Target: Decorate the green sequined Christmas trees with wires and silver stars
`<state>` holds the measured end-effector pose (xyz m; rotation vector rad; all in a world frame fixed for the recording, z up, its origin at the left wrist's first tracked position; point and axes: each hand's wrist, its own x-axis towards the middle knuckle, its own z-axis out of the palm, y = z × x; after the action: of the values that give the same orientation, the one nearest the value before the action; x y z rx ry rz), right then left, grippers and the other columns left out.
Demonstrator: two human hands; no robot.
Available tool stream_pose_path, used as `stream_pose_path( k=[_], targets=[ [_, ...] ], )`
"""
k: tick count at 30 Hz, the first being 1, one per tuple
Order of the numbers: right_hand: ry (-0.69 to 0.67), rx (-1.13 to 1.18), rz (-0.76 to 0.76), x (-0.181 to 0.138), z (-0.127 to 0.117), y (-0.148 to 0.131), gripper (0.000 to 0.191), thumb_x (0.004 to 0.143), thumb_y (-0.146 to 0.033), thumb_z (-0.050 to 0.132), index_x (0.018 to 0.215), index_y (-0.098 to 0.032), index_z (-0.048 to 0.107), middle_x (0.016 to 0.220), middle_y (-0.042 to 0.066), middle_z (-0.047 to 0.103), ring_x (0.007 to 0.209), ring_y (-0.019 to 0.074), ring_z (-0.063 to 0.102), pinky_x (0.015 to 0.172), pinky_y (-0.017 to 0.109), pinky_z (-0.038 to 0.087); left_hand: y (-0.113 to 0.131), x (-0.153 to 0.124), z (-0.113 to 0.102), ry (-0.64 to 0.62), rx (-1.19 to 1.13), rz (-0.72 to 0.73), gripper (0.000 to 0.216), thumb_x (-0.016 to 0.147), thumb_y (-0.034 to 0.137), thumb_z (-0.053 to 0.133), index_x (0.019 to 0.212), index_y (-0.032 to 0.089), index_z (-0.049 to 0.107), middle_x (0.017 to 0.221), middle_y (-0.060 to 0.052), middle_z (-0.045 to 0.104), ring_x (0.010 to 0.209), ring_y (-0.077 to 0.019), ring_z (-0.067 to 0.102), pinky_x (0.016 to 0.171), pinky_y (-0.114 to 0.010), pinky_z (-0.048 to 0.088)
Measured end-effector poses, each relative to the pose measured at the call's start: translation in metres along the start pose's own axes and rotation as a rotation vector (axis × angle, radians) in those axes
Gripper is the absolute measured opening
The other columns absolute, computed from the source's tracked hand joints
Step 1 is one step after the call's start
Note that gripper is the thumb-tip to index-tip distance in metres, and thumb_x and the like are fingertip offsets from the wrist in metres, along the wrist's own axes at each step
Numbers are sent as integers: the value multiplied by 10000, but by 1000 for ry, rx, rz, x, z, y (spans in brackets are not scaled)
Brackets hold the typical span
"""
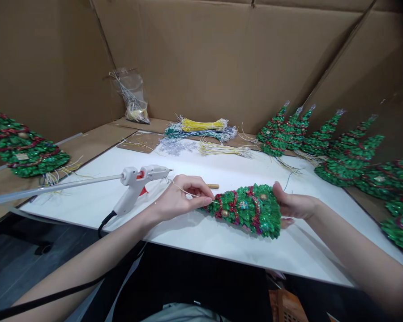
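A small glittery green Christmas tree (245, 208) with red garlands and gold balls lies on its side over the white tabletop, its tip toward the left. My right hand (293, 206) grips the tree's wide base, some of its fingers hidden under it. Near the narrow end, my left hand (190, 194) pinches a thin pale wire (191, 193), whose end touches the tree's front. The hand covers most of the tip. Left of that hand, a white hot glue gun (134, 183) with a red trigger stands with a long clear glue stick in its back.
Several finished-looking trees (342, 161) stand along the right side; another tree (27, 147) is at left. Bundled yellow wires (203, 125) and pale wires (225, 150) lie at the back, near a clear bag (134, 98). Cardboard walls (201, 58) enclose the table (97, 179).
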<state>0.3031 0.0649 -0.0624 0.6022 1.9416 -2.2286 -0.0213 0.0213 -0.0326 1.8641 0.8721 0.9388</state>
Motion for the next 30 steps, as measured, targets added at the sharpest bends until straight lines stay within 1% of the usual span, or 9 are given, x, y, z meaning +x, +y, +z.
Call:
stream_pose_path(
  k=[3,10,14,18,20,23,25,27,30],
  targets=[
    [7,5,11,0,-1,0,821,715,-940,14,551,-220,371,425,-66,294,396,76,253,457,281,221,0,2,3,5,-27,-14,140,793,180,697,879,91,762,693,-23,668,604,-84,550,562,-192,413],
    [-7,55,22,-1,-3,1,792,729,-938,71,620,-218,380,452,-68,284,423,80,237,447,253,237,-2,5,13,-22,-169,-91,116,789,187,704,871,108,687,587,48,558,526,-61,478,534,-184,381],
    [6,67,13,0,-1,-3,786,735,-940,114,624,-214,394,446,-65,294,412,77,241,436,250,221,1,5,17,11,-138,-100,110,755,191,743,752,122,657,657,3,641,613,-97,575,593,-204,442],
    [21,39,25,1,1,-6,785,732,-944,108,597,-217,372,435,-71,287,377,67,243,424,248,207,3,2,14,-4,-115,-170,140,714,222,793,700,112,707,726,-60,732,658,-142,649,626,-233,503],
    [24,36,49,1,1,-6,795,710,-958,102,588,-221,374,428,-72,282,377,71,237,415,250,211,3,0,9,-50,-93,-146,124,742,237,774,754,115,754,772,-76,754,704,-158,664,653,-244,518],
    [27,39,76,0,1,-6,798,685,-973,106,568,-229,369,423,-71,275,389,76,227,412,262,243,3,-1,1,-83,16,-14,141,824,226,698,866,133,795,823,-73,744,782,-161,655,710,-249,507],
    [35,38,76,0,2,-7,791,690,-970,118,561,-231,367,429,-71,278,390,75,227,420,269,269,3,-1,-2,-73,71,72,158,851,189,654,895,138,798,783,-49,697,732,-133,614,699,-241,481],
    [44,33,64,1,2,-7,792,697,-965,108,566,-230,371,428,-73,282,387,73,225,420,269,263,2,-1,-2,-49,72,83,177,854,154,639,960,134,779,727,-13,633,668,-106,558,666,-227,455],
    [38,8,38,1,1,-4,805,695,-955,46,558,-228,361,413,-73,277,377,72,228,414,264,218,1,-1,3,-19,31,28,226,832,148,672,1054,123,707,716,15,595,662,-99,550,653,-219,446]
  ],
)
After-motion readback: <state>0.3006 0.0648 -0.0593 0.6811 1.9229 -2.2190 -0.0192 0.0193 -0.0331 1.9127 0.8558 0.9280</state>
